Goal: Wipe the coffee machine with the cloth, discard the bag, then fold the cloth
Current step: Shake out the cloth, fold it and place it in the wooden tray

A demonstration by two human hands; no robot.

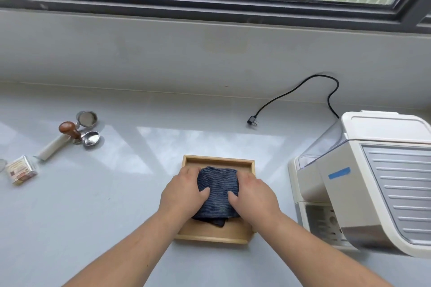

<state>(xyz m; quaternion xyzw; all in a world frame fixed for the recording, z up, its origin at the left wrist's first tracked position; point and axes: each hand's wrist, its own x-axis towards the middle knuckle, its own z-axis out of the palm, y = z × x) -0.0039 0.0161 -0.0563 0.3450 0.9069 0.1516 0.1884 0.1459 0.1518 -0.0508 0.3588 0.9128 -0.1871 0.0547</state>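
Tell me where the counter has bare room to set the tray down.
Bare counter lies between the wooden tray and the tamper, and behind the tray up to the plug. The right is crowded by the coffee machine; both hands rest on the cloth.

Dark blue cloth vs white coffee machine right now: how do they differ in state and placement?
The dark blue ribbed cloth is soft, folded, and lies in the shallow wooden tray; the white boxy coffee machine is rigid and stands directly on the pale counter. The left hand and right hand press on the cloth; nothing touches the machine. The machine's black cord lies unplugged.
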